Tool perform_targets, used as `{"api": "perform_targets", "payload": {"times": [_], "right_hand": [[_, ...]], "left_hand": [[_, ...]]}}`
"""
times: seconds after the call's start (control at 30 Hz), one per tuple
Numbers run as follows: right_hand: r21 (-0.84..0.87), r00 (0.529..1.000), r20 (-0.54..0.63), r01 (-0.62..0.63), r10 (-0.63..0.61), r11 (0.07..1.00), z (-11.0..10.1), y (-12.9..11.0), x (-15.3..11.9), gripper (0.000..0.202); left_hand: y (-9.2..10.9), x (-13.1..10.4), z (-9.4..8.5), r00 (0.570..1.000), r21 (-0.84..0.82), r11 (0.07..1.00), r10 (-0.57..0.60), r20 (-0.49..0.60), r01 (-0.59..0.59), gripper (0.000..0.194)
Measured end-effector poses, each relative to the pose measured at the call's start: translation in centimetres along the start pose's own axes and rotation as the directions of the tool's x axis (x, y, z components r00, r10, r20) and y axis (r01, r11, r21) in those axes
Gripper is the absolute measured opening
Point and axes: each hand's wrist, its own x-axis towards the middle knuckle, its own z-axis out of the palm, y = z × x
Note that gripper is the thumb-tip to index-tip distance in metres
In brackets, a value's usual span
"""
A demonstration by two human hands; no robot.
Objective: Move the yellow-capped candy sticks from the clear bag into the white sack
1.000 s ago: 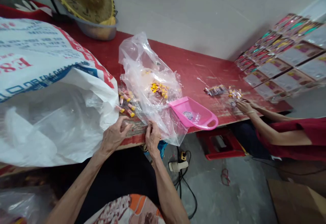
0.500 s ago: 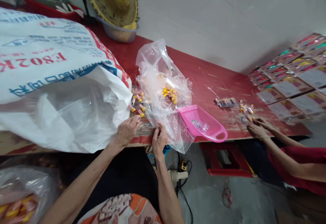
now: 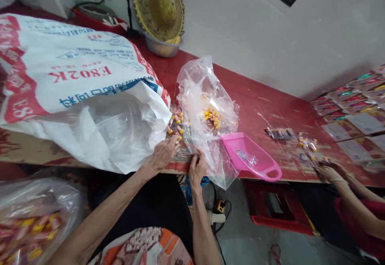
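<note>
Barely anything shifted: the left hand (image 3: 162, 154) rested with loose fingers beside the clear bag (image 3: 207, 116), the right hand (image 3: 197, 168) pinching its edge at the desk (image 3: 264, 108) lip; one tug risked spilling tubes.

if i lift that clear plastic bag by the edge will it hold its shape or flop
Probably flop: the clear plastic bag is thin and crumpled, slumped on the red table. The yellow-capped pieces inside would likely slide to the lowest point. It looks light; the right hand pinches its edge with fingertips only.
</note>
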Motion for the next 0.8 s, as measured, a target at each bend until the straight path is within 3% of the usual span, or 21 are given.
{"api": "perform_targets", "payload": {"times": [0.1,0.27,0.4,0.53,0.63,0.73,0.8], "right_hand": [[-0.004,1.000,0.007,0.009,-0.009,1.000,0.0,0.0,0.0,0.037],[-0.018,0.999,-0.003,0.040,-0.040,0.999,0.1,0.1,0.2,0.036],[-0.034,0.999,0.005,0.050,-0.050,0.998,0.1,0.1,0.1,0.036],[0.053,0.996,0.045,-0.084,0.081,0.995,-0.8,-0.5,0.8,0.033],[0.109,0.987,0.064,-0.154,0.148,0.982,-2.5,-1.1,3.2,0.034],[0.017,0.995,0.071,-0.071,0.070,0.997,-3.8,-1.1,7.9,0.038],[-0.053,0.996,0.087,0.009,-0.004,0.999,-3.5,-0.4,12.0,0.044]], "left_hand": [[-0.1,-0.1,0.3,0.992,-0.036,0.998,0.042,-0.121,-0.047,0.018],[-0.8,0.3,0.6,0.999,-0.040,0.999,-0.012,-0.037,0.011,0.015],[-0.9,1.0,0.1,0.986,-0.083,0.996,0.025,-0.167,-0.040,0.017],[-1.8,1.1,0.6,0.992,-0.071,0.997,-0.019,-0.124,0.010,0.015],[-3.1,1.1,1.2,0.987,-0.085,0.988,-0.137,-0.079,0.130,0.023],[-4.0,1.1,1.5,0.971,-0.145,0.969,-0.215,-0.106,0.199,0.034],[-4.3,1.2,1.7,0.960,-0.184,0.957,-0.251,-0.123,0.226,0.039]]}}
